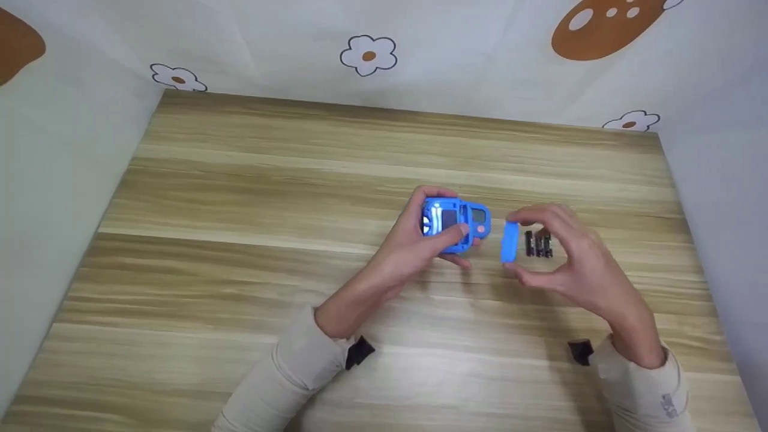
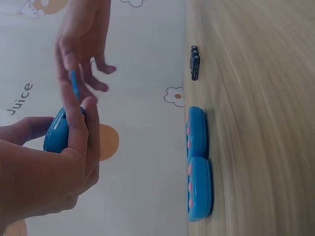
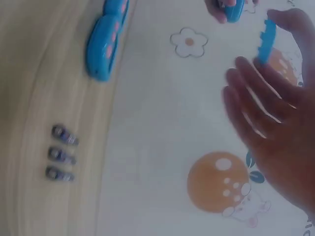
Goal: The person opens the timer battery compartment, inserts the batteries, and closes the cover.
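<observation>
Over on the left, we had a device (image 1: 445, 213) in the left hand (image 1: 411, 243); just right of it, a cover (image 1: 510, 243) between the right hand's (image 1: 579, 255) thumb and fingers. On the table (image 1: 270, 180), we spotted three batteries (image 1: 539, 246) side by side, right of two more devices (image 2: 200, 189), the wall (image 1: 288, 54) behind everything!

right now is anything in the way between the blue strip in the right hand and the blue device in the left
At most the left hand: its thumb lies across the blue device, near the edge facing the blue strip. No other thing visibly stands in the gap between them.
</observation>
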Demonstrator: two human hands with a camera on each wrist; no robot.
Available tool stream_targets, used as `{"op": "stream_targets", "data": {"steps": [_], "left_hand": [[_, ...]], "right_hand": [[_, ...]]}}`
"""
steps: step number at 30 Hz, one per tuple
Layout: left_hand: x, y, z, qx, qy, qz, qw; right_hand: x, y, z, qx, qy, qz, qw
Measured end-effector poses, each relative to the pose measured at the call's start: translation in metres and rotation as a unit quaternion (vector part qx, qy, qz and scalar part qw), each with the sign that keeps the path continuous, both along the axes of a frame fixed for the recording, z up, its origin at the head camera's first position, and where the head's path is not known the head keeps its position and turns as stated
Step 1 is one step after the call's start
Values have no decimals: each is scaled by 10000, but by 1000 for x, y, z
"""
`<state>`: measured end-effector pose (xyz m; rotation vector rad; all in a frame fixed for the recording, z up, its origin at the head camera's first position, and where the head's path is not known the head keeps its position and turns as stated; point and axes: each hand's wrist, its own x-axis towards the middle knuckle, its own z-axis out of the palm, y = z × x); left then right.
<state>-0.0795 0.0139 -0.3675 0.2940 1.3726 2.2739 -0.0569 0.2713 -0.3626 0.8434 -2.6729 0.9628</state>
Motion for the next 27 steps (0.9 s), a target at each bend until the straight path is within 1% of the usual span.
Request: {"op": "stream_targets", "data": {"steps": [3, 5, 7, 10, 15, 21, 24, 27], "left_hand": [[-2, -1, 0, -26, 50, -39, 10000], [-2, 0, 0, -25, 54, -82, 9999], [-2, 1, 0, -19, 52, -143, 9999], [-1, 1, -1, 38, 24, -206, 9998], [0, 1, -1, 40, 35, -249, 9997], [0, 0, -1, 69, 31, -252, 9997], [1, 1, -1, 94, -4, -238, 9997], [2, 1, -1, 43, -54, -203, 9998]], "right_hand": [[0, 11, -22, 729, -376, 49, 9966], [0, 15, -35, 1059, -555, 41, 9928], [-1, 19, -44, 1256, -653, 0, 9899], [-1, 24, -51, 1499, -709, -85, 9861], [0, 28, -53, 1793, -735, -108, 9810], [1, 27, -53, 1865, -729, -149, 9796], [0, 30, -50, 1761, -575, -195, 9825], [-3, 37, -42, 1557, -224, -372, 9868]]}}
